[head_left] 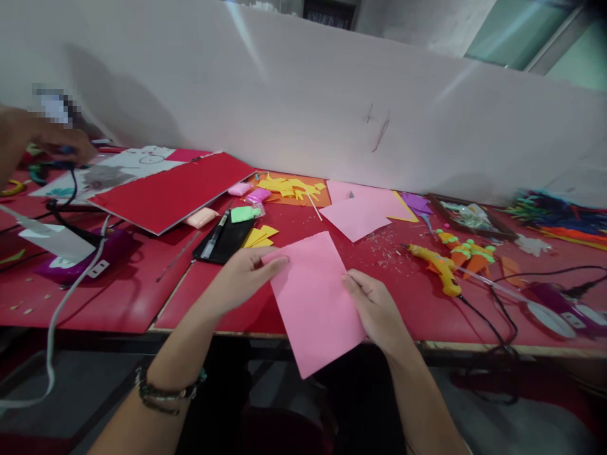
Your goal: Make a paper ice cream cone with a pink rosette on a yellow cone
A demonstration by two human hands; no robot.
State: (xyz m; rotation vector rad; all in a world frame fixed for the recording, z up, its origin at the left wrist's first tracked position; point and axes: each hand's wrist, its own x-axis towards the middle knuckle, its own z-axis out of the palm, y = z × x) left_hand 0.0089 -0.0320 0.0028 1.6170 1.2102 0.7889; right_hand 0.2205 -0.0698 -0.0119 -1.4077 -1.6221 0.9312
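Observation:
A sheet of pink paper (318, 303) is held up over the front edge of the red table (227, 303). My left hand (249, 275) pinches its upper left corner, thumb on top. On its right edge, my right hand (374, 303) grips with the thumb in front; the other fingers are partly hidden behind the sheet. Just beyond lie yellow paper pieces (260, 237) and a black phone-like slab (222, 239) with a pen (215, 235) on it. Another pink sheet (358, 215) lies flat farther back.
A yellow glue gun (439, 265) lies at right near orange and green crafts (467, 253). A red board (175, 189) rests at left. Purple power strips (114, 249) with cables stand at both sides. Another person's hand (52, 136) is at far left. A white partition (294, 95) stands behind.

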